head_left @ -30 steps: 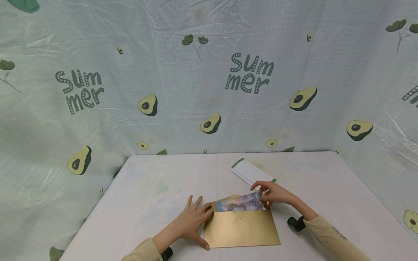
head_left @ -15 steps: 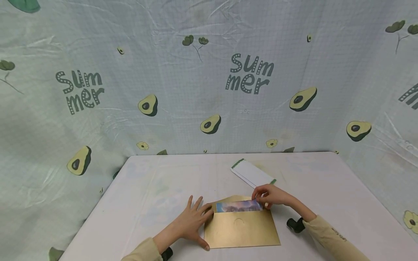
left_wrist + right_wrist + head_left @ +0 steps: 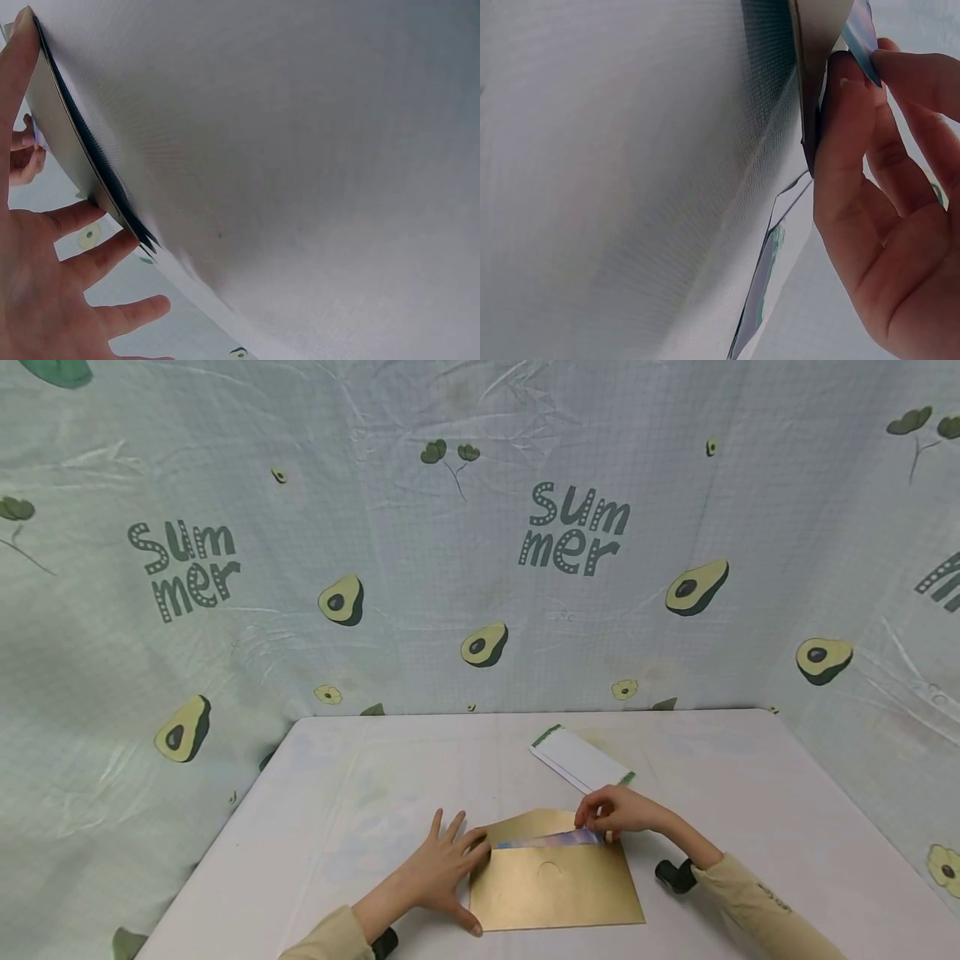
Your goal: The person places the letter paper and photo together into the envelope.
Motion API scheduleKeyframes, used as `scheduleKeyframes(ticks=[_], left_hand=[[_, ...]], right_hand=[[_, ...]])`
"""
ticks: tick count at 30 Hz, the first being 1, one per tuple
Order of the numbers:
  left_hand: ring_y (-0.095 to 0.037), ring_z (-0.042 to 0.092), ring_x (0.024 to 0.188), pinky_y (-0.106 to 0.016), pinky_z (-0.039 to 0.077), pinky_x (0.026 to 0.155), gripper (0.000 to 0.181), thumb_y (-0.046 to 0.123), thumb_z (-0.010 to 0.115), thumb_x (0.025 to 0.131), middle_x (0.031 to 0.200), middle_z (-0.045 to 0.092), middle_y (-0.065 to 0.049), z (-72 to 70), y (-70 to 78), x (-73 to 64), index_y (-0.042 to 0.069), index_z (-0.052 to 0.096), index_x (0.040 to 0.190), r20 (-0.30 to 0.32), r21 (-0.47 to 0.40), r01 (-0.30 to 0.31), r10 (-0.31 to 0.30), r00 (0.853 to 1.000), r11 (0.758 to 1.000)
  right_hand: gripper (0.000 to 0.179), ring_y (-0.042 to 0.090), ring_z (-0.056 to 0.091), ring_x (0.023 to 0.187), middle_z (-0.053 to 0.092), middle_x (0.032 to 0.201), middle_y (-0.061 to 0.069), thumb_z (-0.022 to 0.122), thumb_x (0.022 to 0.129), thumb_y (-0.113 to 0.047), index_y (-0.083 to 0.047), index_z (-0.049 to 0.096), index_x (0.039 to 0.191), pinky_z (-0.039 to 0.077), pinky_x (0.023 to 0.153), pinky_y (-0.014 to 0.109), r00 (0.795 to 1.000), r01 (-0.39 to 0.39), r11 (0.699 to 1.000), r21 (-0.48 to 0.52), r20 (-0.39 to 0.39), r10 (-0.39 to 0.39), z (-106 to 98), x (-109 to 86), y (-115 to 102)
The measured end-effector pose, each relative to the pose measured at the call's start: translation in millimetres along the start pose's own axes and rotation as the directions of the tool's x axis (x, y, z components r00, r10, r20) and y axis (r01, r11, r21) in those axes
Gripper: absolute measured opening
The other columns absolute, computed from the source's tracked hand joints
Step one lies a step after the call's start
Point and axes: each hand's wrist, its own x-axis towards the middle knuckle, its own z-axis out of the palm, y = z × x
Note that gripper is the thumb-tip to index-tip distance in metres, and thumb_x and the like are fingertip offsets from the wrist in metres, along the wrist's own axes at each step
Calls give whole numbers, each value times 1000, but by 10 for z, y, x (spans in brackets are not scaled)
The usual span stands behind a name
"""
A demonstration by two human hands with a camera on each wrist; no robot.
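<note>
A gold envelope (image 3: pixel 557 893) lies on the table with its flap opened away from the person. Out of its mouth shows a narrow strip of a blue-and-purple printed card (image 3: pixel 555 840); the rest of the card is hidden inside. My right hand (image 3: pixel 628 810) pinches the card's upper right corner between thumb and fingers, and some fingers reach to the envelope's edge in the right wrist view. With fingers spread, my left hand (image 3: pixel 438 872) rests along the envelope's left side, thumb at the near corner and fingertips at the far one.
Behind the right hand lies a white paper piece with green ends (image 3: pixel 581 758). The white table (image 3: pixel 375 793) runs back to a hanging cloth (image 3: pixel 420 552) printed with avocados. Dark wrist devices are strapped at both sleeves.
My right hand has lowered the card, which has slid deeper into the gold envelope until only a thin strip shows. The left hand has stayed in place.
</note>
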Motion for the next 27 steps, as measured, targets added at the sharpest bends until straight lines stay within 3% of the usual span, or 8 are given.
scheduleKeyframes(ticks=[7,14,24,27], left_hand=[[-38,35,127,-63,28,95,101,86,45,55,135,39,-2,37,-4,2,21,37,132,-23,15,-6,6,1000,1000],[-38,35,126,-63,28,95,102,87,45,53,135,39,-2,44,-1,8,22,37,131,-29,22,0,1,1000,1000],[-38,35,127,-63,28,95,104,87,44,54,136,39,-2,53,-4,18,21,35,134,-11,19,5,-5,1000,1000],[-37,35,127,-62,28,95,105,87,44,54,136,38,-2,46,-7,22,21,35,135,-5,20,6,-6,1000,1000]], right_hand=[[14,1,47,53,64,78,10,54,84,-3,-3,67,91,45,45,22,999,31,999,-28,24,-30,7,5,20],[14,1,49,51,65,75,6,56,82,-3,-6,68,89,44,46,18,999,9,1000,-22,34,-8,46,26,33],[14,-3,52,64,68,85,9,55,83,-4,-3,68,90,48,54,19,996,50,997,-50,73,-47,40,-1,63],[15,-2,51,64,68,85,9,55,83,-3,-3,68,89,47,55,18,997,31,999,-44,77,-28,35,-7,43]])
